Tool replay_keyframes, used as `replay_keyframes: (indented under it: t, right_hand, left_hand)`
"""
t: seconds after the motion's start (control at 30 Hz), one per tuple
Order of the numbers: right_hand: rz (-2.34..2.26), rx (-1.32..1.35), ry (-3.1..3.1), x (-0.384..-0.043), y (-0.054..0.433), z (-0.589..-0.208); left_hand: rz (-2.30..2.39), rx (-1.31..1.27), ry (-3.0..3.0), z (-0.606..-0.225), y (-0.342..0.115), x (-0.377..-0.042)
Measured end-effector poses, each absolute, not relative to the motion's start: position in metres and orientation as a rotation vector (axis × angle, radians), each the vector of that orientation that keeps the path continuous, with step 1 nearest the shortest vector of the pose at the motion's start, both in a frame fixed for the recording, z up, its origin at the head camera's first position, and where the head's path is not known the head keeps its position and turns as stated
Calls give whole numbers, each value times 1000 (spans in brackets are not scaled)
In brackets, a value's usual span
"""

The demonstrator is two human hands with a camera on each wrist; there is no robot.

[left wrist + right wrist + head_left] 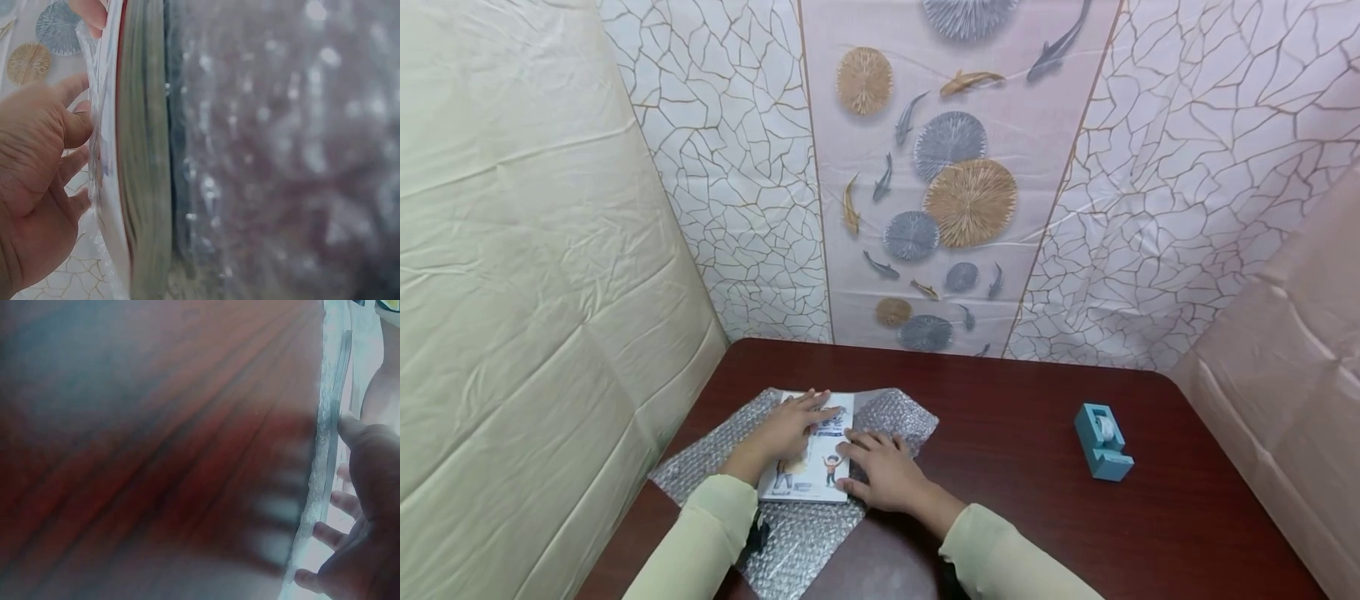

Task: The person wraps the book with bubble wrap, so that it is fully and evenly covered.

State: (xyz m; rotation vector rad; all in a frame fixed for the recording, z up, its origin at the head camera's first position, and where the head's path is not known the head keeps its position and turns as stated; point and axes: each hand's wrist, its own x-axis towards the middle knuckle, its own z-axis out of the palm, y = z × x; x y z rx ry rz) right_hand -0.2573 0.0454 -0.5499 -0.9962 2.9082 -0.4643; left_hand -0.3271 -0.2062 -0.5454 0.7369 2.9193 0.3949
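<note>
A book (831,446) with a white illustrated cover lies on a sheet of bubble wrap (805,550), its corners spread out around it. My left hand (786,429) rests over the upper left of the cover, fingers stretched toward the top. In the left wrist view, clear plastic runs between that hand (37,156) and the cover, and the page block (144,150) shows edge-on. My right hand (887,471) lies at the book's right edge, fingers spread, with the thumb near the lower right corner. From the right wrist, this hand (375,506) appears along the thin edge of the wrap (315,481).
A blue tape dispenser (1103,443) with a roll of tape stands on the right of the dark red-brown table (1000,467). A patterned curtain (925,208) hangs behind the table, with pale cloth (535,292) along the left side.
</note>
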Motion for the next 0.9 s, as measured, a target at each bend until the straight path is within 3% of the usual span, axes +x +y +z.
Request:
replay_keyframes:
  t: [0.9]
  right_hand:
    - [-373, -829, 2807, -280, 37, -543]
  left_hand:
    - [471, 752, 2888, -547, -209, -326]
